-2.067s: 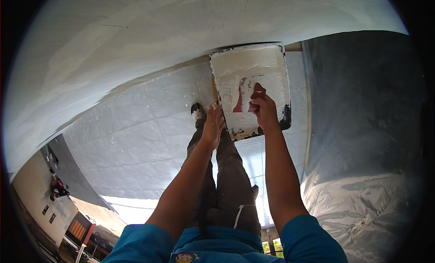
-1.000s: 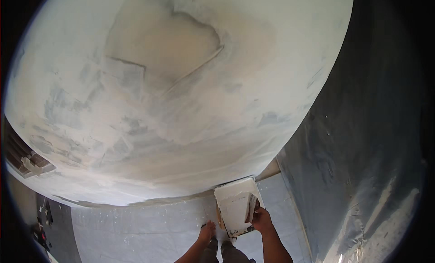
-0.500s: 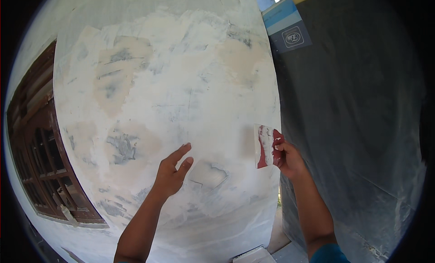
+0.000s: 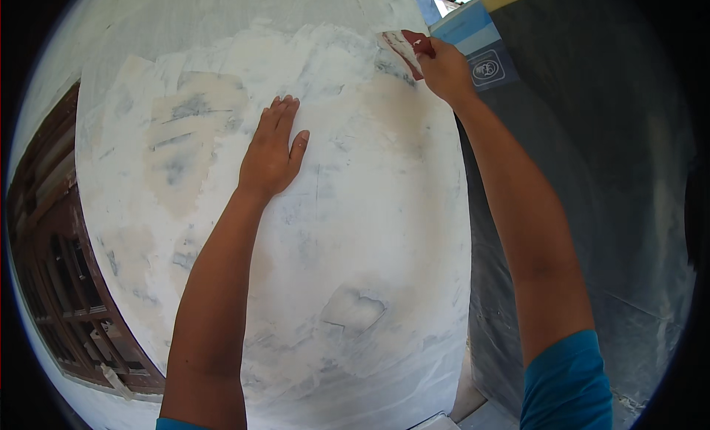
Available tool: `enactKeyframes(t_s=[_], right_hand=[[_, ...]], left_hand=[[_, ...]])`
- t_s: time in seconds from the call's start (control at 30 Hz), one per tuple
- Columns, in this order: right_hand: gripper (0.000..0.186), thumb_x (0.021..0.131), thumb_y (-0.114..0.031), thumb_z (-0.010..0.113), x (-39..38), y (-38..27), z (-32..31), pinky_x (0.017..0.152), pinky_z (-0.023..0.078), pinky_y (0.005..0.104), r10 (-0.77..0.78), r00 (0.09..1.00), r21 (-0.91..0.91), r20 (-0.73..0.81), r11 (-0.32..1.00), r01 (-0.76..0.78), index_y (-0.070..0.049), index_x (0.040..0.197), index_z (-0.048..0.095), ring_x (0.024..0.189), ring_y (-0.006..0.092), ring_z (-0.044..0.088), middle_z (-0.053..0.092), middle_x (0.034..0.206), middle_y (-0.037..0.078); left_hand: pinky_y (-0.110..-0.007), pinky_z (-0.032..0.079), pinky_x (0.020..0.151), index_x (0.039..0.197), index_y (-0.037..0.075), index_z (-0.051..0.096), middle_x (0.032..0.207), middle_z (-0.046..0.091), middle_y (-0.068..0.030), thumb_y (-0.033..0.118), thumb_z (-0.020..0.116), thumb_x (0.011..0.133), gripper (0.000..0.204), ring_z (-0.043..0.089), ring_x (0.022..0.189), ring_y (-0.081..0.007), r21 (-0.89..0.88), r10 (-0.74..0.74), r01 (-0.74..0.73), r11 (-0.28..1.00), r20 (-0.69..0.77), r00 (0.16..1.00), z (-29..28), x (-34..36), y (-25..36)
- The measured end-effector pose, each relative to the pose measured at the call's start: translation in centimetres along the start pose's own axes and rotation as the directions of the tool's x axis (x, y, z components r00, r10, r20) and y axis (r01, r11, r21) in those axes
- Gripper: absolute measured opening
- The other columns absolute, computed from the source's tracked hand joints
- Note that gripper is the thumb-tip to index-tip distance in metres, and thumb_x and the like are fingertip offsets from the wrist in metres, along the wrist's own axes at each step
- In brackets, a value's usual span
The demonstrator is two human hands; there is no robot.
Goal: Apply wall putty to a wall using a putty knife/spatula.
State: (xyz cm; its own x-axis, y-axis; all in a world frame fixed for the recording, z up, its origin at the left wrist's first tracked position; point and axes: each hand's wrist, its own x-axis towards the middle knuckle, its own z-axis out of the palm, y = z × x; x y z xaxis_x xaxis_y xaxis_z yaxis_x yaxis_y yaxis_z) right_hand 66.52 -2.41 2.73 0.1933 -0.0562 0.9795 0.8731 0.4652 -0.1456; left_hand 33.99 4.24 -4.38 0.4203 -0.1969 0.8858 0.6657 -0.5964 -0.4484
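Note:
A wall [image 4: 355,208] patched with white and beige filler stands in front of me. My right hand [image 4: 449,73] is raised to its upper right part and grips a putty knife [image 4: 404,51] with a dark red body and a pale, filler-smeared face. The blade lies tilted at a grey, rough patch near the wall's right edge; whether it touches cannot be told for sure. Farther left, my left hand [image 4: 272,149] is spread at the wall's upper middle, fingers pointing up and thumb apart, with nothing in it. It looks laid flat on the surface.
At the left is a brown wooden window [image 4: 74,282] with panes. A dark sheet [image 4: 584,171] with a blue printed corner hangs along the wall's right side. Low down, a pale flat object [image 4: 436,422] shows at the wall's foot. A squarish scraped mark sits on the lower wall.
Both hands have moved up the wall. The putty knife went from the mid-right edge to the upper right, its blade now tilted. The left hand's fingers have straightened upward.

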Motion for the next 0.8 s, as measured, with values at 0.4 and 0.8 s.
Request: enactKeyframes(t_s=[0.4,0.8], right_hand=[[0.035,0.090,-0.009,0.053,-9.0,2.6,6.6,0.082,0.055,0.0430,-0.347,0.920,-0.416,0.182,0.821,0.392,-0.002,0.123,0.056,0.100,0.0313,0.066,0.066,0.120,0.015],[0.029,0.093,-0.010,0.047,0.6,3.2,3.1,0.068,0.054,0.0466,-0.204,0.955,-0.454,0.215,0.845,0.283,-0.007,0.116,0.065,0.075,0.0379,0.068,0.070,0.088,0.019]], left_hand=[[-0.043,0.028,0.119,0.145,0.002,0.040,0.148,0.045,-0.0163,0.020,0.049,0.098,0.051,0.035,0.143,-0.0333,0.090,0.036,-0.035,0.995,-0.005,0.999,0.4,-0.1,0.8],[-0.043,0.027,0.119,0.143,0.001,0.043,0.145,0.047,-0.0179,0.018,0.052,0.095,0.052,0.036,0.142,-0.0336,0.154,0.085,-0.086,0.984,0.012,0.996,1.2,0.4,1.6]])
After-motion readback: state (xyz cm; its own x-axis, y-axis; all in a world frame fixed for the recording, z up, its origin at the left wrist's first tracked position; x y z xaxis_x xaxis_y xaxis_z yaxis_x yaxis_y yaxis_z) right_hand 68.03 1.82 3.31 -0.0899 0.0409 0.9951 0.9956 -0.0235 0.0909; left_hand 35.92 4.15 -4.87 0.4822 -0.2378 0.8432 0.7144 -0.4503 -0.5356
